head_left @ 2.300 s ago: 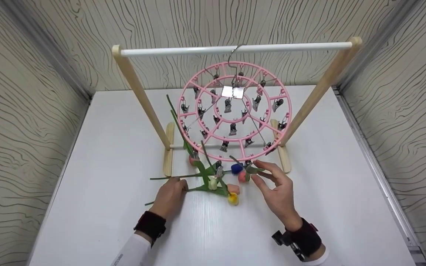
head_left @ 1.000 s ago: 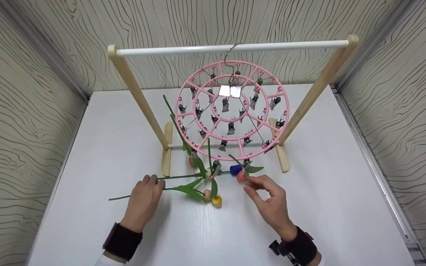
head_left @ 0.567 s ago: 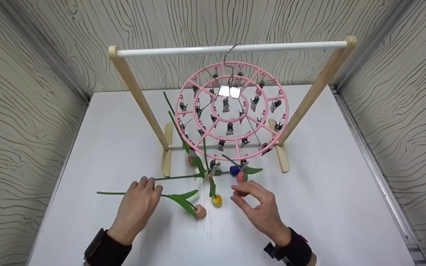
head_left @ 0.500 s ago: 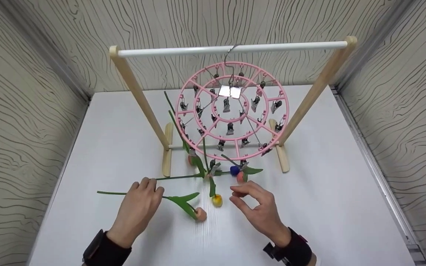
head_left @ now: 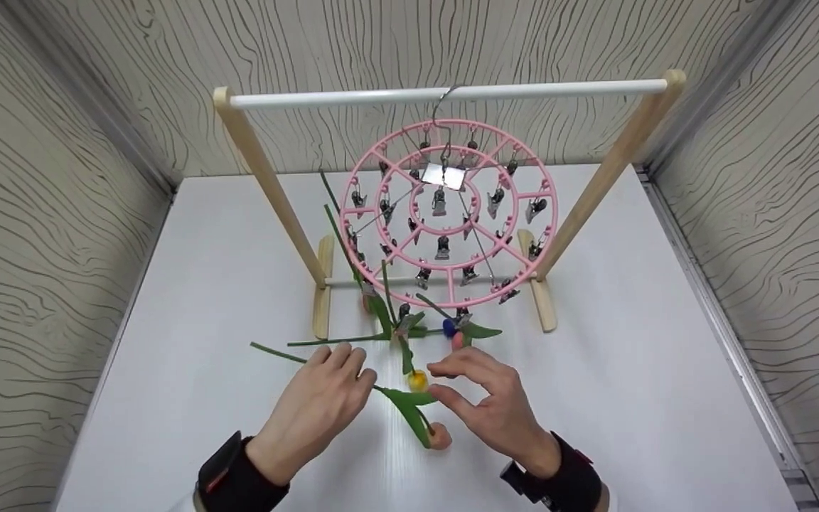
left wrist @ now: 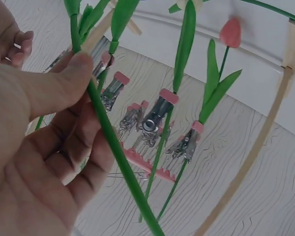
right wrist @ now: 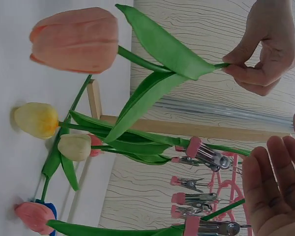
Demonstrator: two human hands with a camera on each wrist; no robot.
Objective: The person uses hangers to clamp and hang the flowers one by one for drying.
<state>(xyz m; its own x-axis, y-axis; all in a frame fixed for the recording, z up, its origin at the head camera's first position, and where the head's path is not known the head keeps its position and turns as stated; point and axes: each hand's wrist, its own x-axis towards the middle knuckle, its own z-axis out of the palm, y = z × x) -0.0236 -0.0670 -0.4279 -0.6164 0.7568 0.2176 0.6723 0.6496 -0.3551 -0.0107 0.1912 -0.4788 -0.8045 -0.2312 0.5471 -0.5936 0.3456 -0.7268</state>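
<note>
My left hand (head_left: 317, 409) pinches the green stem (left wrist: 120, 152) of a peach tulip (head_left: 439, 436) between thumb and fingers. Its bloom and leaves extend rightward, in front of the hanging flowers. My right hand (head_left: 491, 405) holds nothing; its thumb and fingers stand apart beside the tulip's leaf and a yellow tulip (head_left: 417, 381). Metal clips (right wrist: 206, 155) on a pink round hanger (head_left: 451, 304) grip several stems. Yellow and cream tulips (right wrist: 74, 147) hang blooms down in the right wrist view, as does a pink tulip (right wrist: 34, 218).
The hanger hooks over the white bar (head_left: 352, 96) of a wooden stand (head_left: 271, 188). Below it, a blue tulip (head_left: 449, 328) lies on the white table (head_left: 189, 284), its stem running left. Several other clips dangle from the rings. Patterned panels (head_left: 33, 249) enclose the sides and back.
My right hand has come away from the pink tulip's clip and moved left and nearer. My left hand drew the peach tulip left, clear of the others, then brought it back right.
</note>
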